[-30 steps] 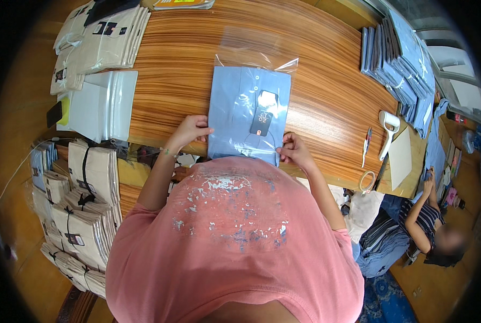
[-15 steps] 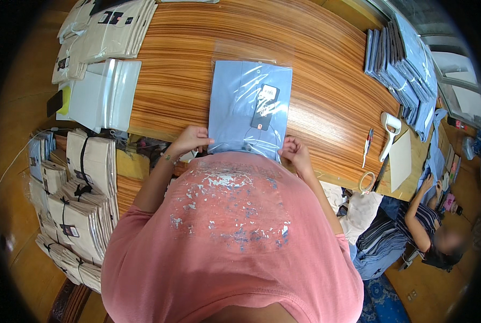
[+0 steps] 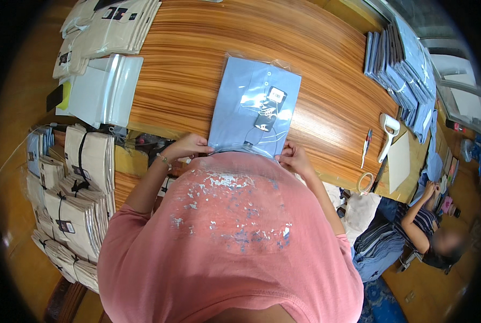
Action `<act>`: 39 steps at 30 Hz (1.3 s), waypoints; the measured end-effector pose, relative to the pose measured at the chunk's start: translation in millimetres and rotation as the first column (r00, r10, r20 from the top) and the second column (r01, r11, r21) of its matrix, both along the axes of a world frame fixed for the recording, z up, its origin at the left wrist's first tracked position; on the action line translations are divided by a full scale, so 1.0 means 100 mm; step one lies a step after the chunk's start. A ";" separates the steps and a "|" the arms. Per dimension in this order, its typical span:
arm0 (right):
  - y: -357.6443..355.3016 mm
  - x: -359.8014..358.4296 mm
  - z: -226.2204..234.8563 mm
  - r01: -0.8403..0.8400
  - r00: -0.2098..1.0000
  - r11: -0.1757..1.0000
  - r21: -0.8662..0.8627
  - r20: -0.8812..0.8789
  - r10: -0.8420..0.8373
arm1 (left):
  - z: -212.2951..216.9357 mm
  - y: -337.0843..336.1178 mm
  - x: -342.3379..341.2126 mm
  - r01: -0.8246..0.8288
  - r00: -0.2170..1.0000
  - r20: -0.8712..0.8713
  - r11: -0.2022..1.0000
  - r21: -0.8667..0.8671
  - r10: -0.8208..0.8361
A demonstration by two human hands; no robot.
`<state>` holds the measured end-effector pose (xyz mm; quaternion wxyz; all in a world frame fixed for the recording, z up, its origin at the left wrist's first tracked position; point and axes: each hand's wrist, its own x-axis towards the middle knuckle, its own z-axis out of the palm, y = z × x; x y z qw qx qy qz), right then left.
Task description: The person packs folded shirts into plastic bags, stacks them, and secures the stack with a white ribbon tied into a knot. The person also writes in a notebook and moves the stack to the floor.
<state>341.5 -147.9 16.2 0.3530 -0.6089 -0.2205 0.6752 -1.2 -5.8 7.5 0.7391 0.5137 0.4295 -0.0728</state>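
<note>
Bare left hand and bare right hand pinch the two near corners of a flat, rectangular packet of folded light-blue cloth in clear glossy plastic film. Fingers and thumb look nearly closed on each side, with the wrapped edge apparently caught between them; the exact hold of the left thumb cannot be told. The packet lies between the hands and stretches away beyond them over a brown wood-grain tabletop, its near edge close against the wearer's faded pink cotton shirt. Inside, nearer the right hand than the left, sits a dark rectangular hang tag with a pale label.

The bundle should prove light and not fragile, its folded cloth soft yet flat enough to keep its shape; the film, bright with glare, is likely slick and quick to crease. Opposite side edges, gripped through film and cloth together, look the surest hold; loose plastic alone could slide or stretch. To the right hand's right rests a white plastic-handled roller.
</note>
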 end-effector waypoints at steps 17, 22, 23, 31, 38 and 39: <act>-0.11 -0.15 -0.01 -0.070 0.996 0.995 0.075 0.064 0.065 | 0.09 -0.09 0.05 -0.060 0.998 0.012 0.998 0.025 0.060; 0.37 -0.14 0.03 -0.032 0.972 0.968 0.249 0.235 -0.028 | -0.03 0.11 0.25 -0.291 0.952 0.163 0.933 0.212 0.260; 0.55 -0.10 0.10 0.051 0.980 0.975 0.218 0.175 -0.090 | -0.02 0.17 0.31 -0.358 0.928 0.211 0.890 0.284 0.306; 0.79 -0.13 -0.11 0.108 0.982 0.943 0.314 0.111 -0.150 | 0.35 0.13 0.76 0.191 0.952 -0.130 0.206 0.960 -0.279; 0.76 -0.26 0.05 0.290 0.939 0.957 0.022 -0.197 -0.281 | 0.56 0.05 1.03 0.324 0.926 -0.275 0.168 0.931 -0.258; 0.78 -0.31 0.07 0.296 0.924 0.954 0.048 -0.269 -0.273 | 0.53 0.04 1.09 0.343 0.924 -0.323 0.069 0.937 -0.205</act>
